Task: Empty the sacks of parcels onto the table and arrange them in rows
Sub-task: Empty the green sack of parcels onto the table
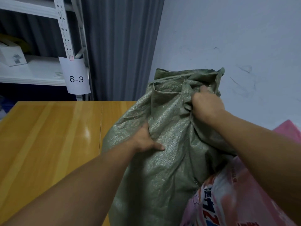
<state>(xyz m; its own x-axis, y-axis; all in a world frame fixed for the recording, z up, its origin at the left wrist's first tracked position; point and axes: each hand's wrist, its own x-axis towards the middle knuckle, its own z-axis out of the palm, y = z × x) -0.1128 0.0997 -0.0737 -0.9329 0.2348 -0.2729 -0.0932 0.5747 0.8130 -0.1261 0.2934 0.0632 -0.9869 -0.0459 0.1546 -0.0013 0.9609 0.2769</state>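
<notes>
Because the green sack (162,160) is limp and bulky, it takes both hands to control it. The right hand (206,103) has its fingers curled tight into the bunched fabric near the sack's top. The left hand (145,141) clamps a fold on its side lower down, thumb flat along the cloth. That pairing, I judge, lets the person hoist and tip the sack toward the table (48,136).

The sack stands upright at the table's right edge. Its base is out of view, so what it rests on cannot be told. It is coarse woven plastic, dull olive with a faint sheen, creased into stiff folds and crumpled at the top. Close against its lower right side is a second sack (228,198), pink and white with printed lettering, smoother and glossier.

The table is polished yellow wood with a seam across its top, and no parcels show on it. Beyond its far edge are a grey curtain (120,46) and a white shelf unit (32,70) bearing a paper label (76,77) marked 6-3.
</notes>
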